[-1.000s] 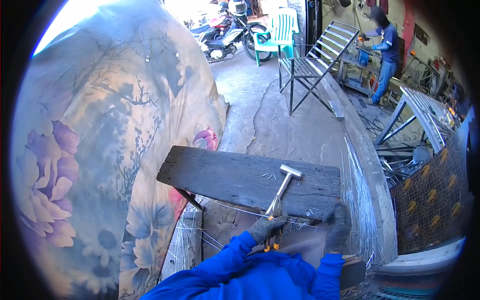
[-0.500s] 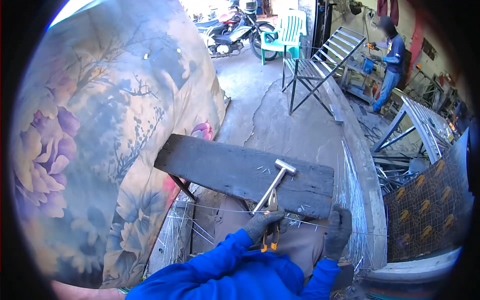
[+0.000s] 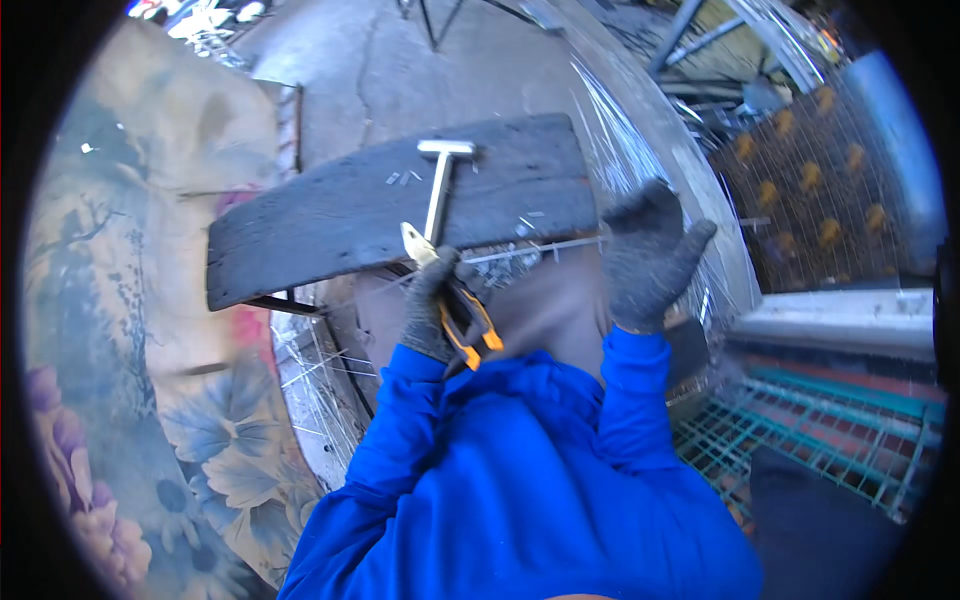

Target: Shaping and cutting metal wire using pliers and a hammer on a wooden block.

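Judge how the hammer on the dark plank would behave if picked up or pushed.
The hammer would probably feel head-heavy, since a thick metallic head tops its slim handle. It looks stiff: the handle is straight and shiny. If pushed, it would likely pivot rather than roll, its crosswise head lying on the plank.

The dark-gloved left grip [image 3: 430, 312] hides the middle of the orange-and-black-handled metal pliers [image 3: 420, 248]. The upper edge cuts off a thin-legged dark metal frame [image 3: 428, 25], and small silvery pieces [image 3: 404, 178] on the dark wooden counter [image 3: 320, 215] are too blurred to identify.
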{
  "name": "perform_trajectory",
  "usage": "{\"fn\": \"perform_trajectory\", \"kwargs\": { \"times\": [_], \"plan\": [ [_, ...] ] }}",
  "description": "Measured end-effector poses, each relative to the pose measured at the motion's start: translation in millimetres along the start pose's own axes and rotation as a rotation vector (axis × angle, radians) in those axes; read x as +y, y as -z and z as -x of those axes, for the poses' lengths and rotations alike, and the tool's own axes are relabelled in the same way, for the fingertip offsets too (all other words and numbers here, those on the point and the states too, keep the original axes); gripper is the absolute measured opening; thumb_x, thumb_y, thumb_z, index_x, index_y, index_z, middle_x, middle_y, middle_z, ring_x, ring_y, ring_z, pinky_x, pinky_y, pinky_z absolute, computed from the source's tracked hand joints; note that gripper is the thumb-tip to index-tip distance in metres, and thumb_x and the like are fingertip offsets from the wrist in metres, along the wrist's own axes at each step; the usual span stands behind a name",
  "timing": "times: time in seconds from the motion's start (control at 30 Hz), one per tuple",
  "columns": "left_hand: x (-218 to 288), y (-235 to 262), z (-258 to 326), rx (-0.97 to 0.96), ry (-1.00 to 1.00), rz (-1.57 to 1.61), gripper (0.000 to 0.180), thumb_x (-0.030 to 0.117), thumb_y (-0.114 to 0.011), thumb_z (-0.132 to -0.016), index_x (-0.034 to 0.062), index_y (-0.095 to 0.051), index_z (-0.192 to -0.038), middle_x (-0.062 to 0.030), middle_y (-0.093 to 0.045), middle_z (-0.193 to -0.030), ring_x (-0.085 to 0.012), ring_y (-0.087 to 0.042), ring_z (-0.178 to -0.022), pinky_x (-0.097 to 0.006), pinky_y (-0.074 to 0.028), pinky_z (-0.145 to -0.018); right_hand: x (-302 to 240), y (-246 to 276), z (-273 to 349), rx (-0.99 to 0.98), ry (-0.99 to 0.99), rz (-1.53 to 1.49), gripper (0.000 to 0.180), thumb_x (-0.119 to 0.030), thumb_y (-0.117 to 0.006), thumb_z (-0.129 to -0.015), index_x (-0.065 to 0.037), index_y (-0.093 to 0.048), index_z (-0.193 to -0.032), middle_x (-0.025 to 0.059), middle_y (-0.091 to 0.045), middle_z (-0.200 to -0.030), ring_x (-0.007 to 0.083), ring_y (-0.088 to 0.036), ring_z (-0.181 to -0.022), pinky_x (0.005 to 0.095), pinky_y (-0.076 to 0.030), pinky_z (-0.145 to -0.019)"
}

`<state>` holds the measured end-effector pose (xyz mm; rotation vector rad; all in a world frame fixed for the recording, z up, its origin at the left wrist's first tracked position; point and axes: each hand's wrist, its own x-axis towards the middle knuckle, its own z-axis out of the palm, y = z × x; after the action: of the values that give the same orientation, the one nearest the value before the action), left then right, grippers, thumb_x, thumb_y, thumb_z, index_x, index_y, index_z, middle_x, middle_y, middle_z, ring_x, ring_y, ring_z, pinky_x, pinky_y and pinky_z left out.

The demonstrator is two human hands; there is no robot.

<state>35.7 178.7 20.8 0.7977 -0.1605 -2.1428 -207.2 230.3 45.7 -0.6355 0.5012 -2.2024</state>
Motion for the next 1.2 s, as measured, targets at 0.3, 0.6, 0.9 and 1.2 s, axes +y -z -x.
{"fn": "perform_trajectory", "kwargs": {
  "times": [0.3,0.6,0.9,1.2],
  "plan": [
    [-5.9,2.4,24.3,-0.113,0.049,0.055,0.010,0.023,-0.065,-0.097,0.0171,-0.059,-0.103,-0.0042,-0.059,-0.079,-0.0200,-0.059,-0.069,-0.034,-0.053,-0.063,-36.9,0.3,7.2,0.475,-0.051,-0.456,0.067,-0.069,-0.053,-0.092,-0.009,-0.071,-0.115,0.0095,-0.072,-0.094,0.0262,-0.065,-0.085,0.0449,-0.053,-0.085],
    [-22.1,16.5,6.1,-0.123,0.076,0.191,0.013,0.019,-0.062,-0.097,0.0083,-0.060,-0.103,-0.0066,-0.061,-0.085,-0.0215,-0.056,-0.077,-0.036,-0.051,-0.070,21.6,-21.6,32.4,0.050,0.136,0.997,0.045,-0.047,-0.055,-0.101,-0.004,-0.072,-0.106,0.0075,-0.069,-0.087,0.0211,-0.063,-0.084,0.0332,-0.049,-0.078],
    [20.2,42.3,-6.4,-0.097,0.058,0.118,0.013,0.019,-0.066,-0.094,0.0106,-0.056,-0.094,-0.0081,-0.063,-0.083,-0.0217,-0.061,-0.073,-0.036,-0.055,-0.069,16.3,-25.5,25.8,-0.192,0.157,1.330,0.027,-0.022,-0.069,-0.095,-0.002,-0.069,-0.113,0.0131,-0.071,-0.100,0.0194,-0.068,-0.088,0.0343,-0.054,-0.081],
    [32.8,50.8,18.7,-0.121,0.058,-0.020,0.019,0.021,-0.062,-0.096,0.0066,-0.062,-0.109,-0.0105,-0.068,-0.086,-0.0259,-0.066,-0.073,-0.043,-0.055,-0.070,13.0,-1.5,54.5,-0.957,0.174,1.897,0.049,-0.021,-0.081,-0.081,-0.010,-0.066,-0.127,0.0114,-0.070,-0.118,0.0286,-0.066,-0.109,0.0431,-0.046,-0.101]
  ]
}}
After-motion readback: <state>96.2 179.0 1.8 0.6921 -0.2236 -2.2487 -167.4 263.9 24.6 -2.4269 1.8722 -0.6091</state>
